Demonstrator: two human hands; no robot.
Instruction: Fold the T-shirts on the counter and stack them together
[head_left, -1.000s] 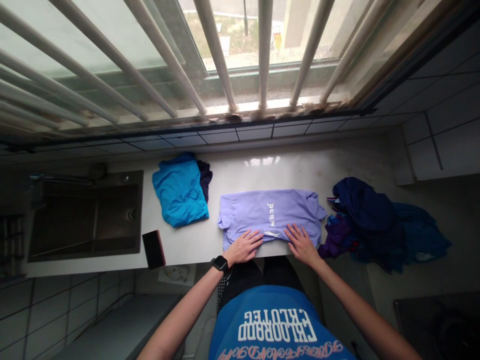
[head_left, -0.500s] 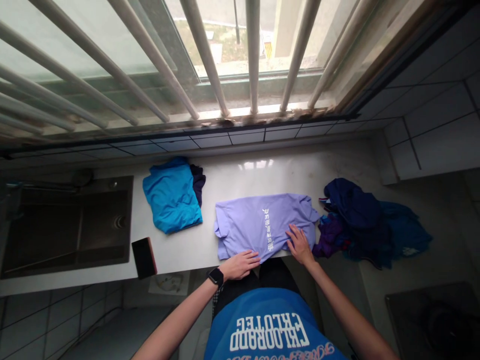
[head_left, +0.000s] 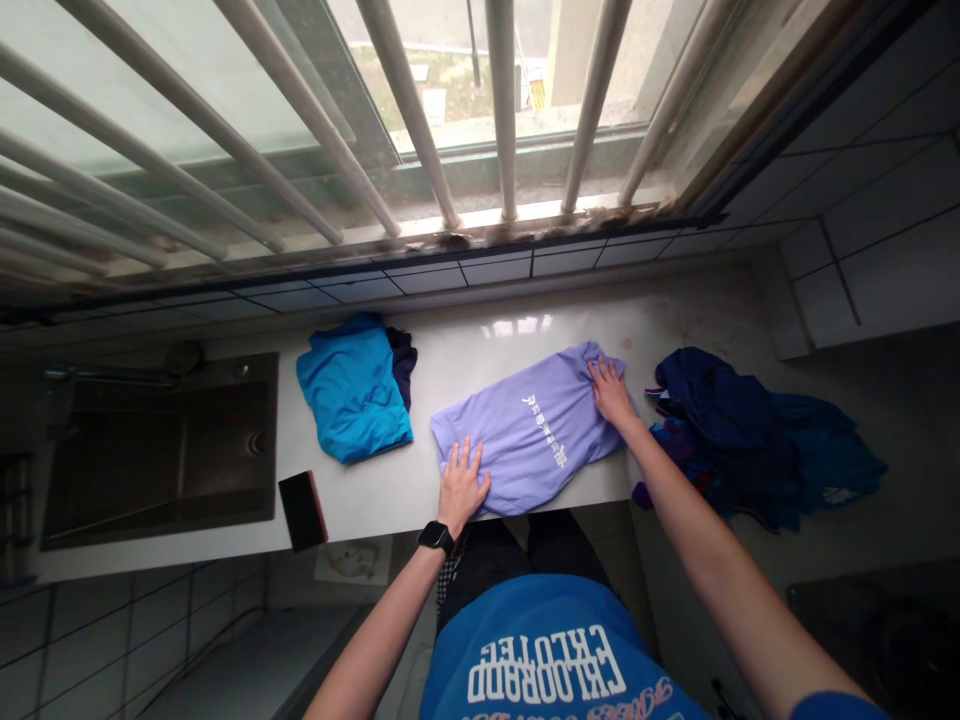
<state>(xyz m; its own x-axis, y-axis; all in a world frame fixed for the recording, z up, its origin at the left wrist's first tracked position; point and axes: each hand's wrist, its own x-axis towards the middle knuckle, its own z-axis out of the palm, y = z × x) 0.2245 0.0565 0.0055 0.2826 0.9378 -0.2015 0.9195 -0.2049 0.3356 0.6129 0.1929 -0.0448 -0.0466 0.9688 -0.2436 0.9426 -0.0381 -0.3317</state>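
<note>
A folded lilac T-shirt [head_left: 529,435] with white lettering lies at a slant on the white counter [head_left: 390,490]. My left hand [head_left: 461,485] rests flat on its near left corner, fingers spread; a black watch sits on that wrist. My right hand [head_left: 611,390] lies flat on the shirt's far right end, fingers stretched out. Neither hand holds anything.
A folded bright blue garment [head_left: 352,395] lies left of the shirt, over something dark. A heap of dark blue and purple clothes [head_left: 739,435] lies to the right. A dark phone [head_left: 302,510] sits at the counter's edge, beside a sink [head_left: 161,445]. Window bars [head_left: 502,110] stand behind.
The lilac shirt has turned from square-on to slanted. My right hand moved up to its far right end; my left hand slid left to its near corner.
</note>
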